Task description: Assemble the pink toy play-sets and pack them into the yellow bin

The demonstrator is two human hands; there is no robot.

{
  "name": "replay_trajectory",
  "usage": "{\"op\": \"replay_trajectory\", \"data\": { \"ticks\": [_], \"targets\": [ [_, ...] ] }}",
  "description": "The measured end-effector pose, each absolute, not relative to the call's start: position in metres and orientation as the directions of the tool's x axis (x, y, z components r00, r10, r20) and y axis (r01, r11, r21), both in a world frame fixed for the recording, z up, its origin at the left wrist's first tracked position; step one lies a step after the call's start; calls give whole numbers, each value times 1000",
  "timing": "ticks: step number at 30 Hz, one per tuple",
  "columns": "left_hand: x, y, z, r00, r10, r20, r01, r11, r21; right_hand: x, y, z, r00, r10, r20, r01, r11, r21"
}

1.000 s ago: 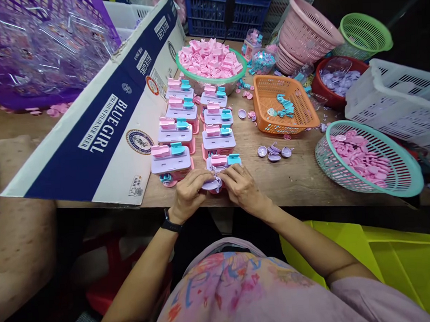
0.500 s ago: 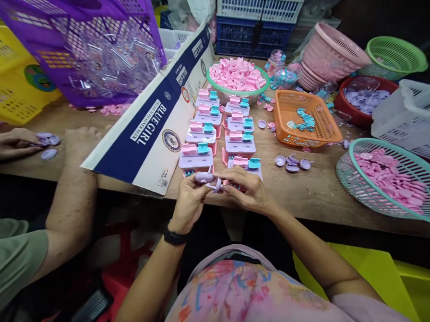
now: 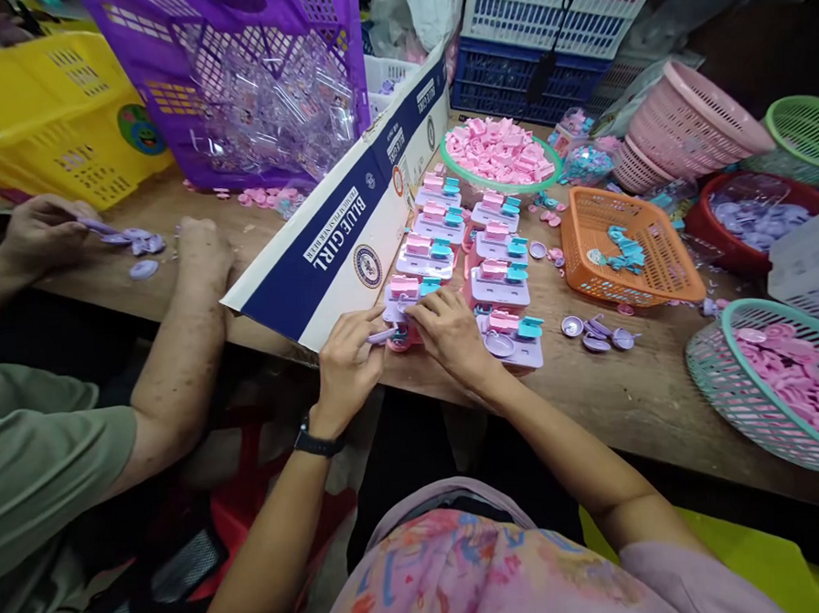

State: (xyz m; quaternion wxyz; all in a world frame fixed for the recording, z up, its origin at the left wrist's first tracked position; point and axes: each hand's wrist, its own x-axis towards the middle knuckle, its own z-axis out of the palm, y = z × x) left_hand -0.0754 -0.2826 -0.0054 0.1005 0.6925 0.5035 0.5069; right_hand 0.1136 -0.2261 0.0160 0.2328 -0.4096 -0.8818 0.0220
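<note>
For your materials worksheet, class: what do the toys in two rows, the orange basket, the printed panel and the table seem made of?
Toys: probably hard plastic, satin; crisp edges, solid colours.
Orange basket: likely moulded plastic, faintly shiny; lattice walls.
Printed panel: apparently cardboard, fairly matte; thin, flat, ragged top edge.
Table: wood or wood-look board, dull; brown, marked surface.

Looks like a small assembly workshop, with rows of matching pink-and-purple plastic units (image 3: pixel 499 290) on a long wooden workbench (image 3: pixel 613 401), baskets (image 3: pixel 716 396) of loose parts (image 3: pixel 790 373), stacked crates (image 3: pixel 507 77) behind, and, past a cardboard divider (image 3: pixel 337 228), a co-worker's hands (image 3: pixel 39 236) near purple pieces (image 3: pixel 144 269).
</note>
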Motion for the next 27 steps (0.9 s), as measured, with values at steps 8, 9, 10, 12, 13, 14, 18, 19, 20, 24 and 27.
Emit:
{"op": "replay_trajectory", "data": {
  "ticks": [8,9,10,12,13,14,18,19,20,24,27],
  "targets": [
    [-90,-260,1,385,771,508,732,-590,340,102,-221,12,-611,716,338,698,688,-197],
    [-92,-260,1,387,773,502,739,-586,332,101,-221,11,-604,721,339,704,682,-197],
    [-93,-259,1,387,776,498,746,-581,326,100,-221,10,-600,724,340,711,677,-188],
    [-94,-259,2,385,782,489,755,-572,321,98,-219,7,-606,719,342,720,678,-149],
    [-95,-259,2,386,785,484,756,-570,322,97,-219,6,-611,713,343,722,680,-129],
    [-96,-259,2,386,789,478,756,-568,326,96,-219,5,-619,707,343,720,685,-113],
    [-96,-261,-1,382,810,444,757,-550,353,94,-224,-4,-612,703,362,723,683,-105],
    [-96,-261,-2,380,817,435,760,-543,357,92,-227,-8,-596,710,375,734,671,-104],
    [-96,-262,-3,377,822,426,763,-537,360,91,-230,-12,-577,720,387,749,655,-103],
    [-97,-263,-5,362,842,400,779,-509,367,83,-238,-22,-541,743,394,773,624,-115],
    [-98,-261,-6,343,856,387,781,-489,389,81,-234,-19,-543,759,360,773,619,-138]
  ]
}}
